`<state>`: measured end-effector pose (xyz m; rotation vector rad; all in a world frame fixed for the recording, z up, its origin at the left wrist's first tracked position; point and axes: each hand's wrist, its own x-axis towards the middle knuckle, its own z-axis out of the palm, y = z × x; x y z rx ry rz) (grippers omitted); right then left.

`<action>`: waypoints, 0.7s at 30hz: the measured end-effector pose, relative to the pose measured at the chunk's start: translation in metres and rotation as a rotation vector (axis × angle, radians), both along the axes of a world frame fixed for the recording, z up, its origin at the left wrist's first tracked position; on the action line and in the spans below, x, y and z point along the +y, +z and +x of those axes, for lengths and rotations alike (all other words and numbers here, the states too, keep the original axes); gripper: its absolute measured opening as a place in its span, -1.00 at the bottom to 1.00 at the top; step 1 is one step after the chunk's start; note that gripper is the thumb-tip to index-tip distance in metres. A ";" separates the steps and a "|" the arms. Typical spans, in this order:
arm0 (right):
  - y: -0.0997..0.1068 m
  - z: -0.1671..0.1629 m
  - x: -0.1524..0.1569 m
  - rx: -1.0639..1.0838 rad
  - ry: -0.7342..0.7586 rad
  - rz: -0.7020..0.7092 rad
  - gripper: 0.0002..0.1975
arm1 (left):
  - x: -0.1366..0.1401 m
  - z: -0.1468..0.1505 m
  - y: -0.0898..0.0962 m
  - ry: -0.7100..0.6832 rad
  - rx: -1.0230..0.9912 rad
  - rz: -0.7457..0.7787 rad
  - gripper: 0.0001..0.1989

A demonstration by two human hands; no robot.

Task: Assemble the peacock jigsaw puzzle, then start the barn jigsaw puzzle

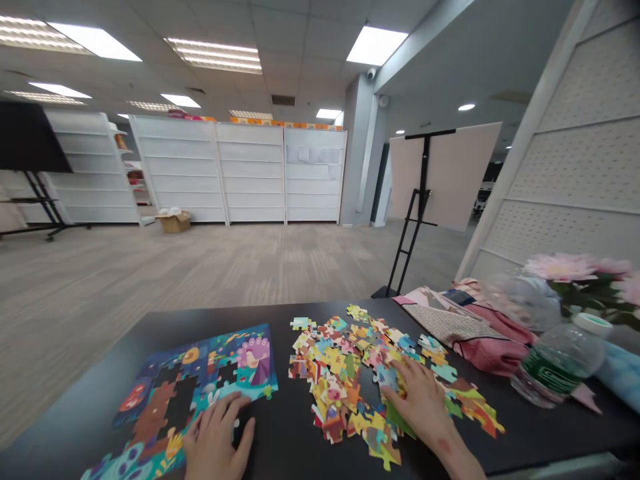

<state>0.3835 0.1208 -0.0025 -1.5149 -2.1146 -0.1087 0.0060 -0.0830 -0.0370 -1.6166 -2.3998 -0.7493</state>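
Observation:
A partly assembled jigsaw puzzle (200, 393) lies on the left of the black table, with gaps in its middle where the dark tabletop shows. Its picture has a purple peacock, a brown animal and blue-green ground. My left hand (220, 433) rests palm down over its lower right part, fingers stretched and thumb spread. To the right is a heap of loose puzzle pieces (333, 363) in yellow, orange, red and blue. My right hand (417, 400) reaches into the heap's right side, thumb and fingers apart, touching pieces. No piece shows gripped in it.
A water bottle (560, 363) with a green label stands at the right, beside a pink cloth bag (487, 333) and pink flowers (563, 267). Beyond the table (165, 323) stand an easel-like board (450, 173), white shelving (253, 173) and a cardboard box (174, 221).

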 end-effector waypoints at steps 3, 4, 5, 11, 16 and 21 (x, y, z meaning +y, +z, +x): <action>0.001 0.010 0.004 0.082 0.027 -0.039 -0.64 | 0.000 0.001 0.001 0.010 0.002 -0.012 -0.68; 0.004 0.010 0.003 0.142 0.041 -0.044 -0.66 | 0.000 0.001 0.001 0.014 0.002 -0.017 -0.68; 0.007 0.010 0.002 0.208 0.051 -0.056 -0.66 | 0.000 0.001 0.001 0.017 0.003 -0.020 -0.68; 0.021 -0.005 -0.006 0.469 0.038 -0.177 -0.56 | 0.000 0.000 0.001 0.016 0.011 -0.024 -0.69; 0.021 -0.025 -0.005 0.405 0.243 -0.175 -0.59 | 0.001 0.001 0.000 0.028 0.010 -0.024 -0.67; 0.018 -0.005 0.015 0.314 0.202 -0.120 -0.55 | 0.002 0.010 0.010 0.041 0.073 0.035 -0.65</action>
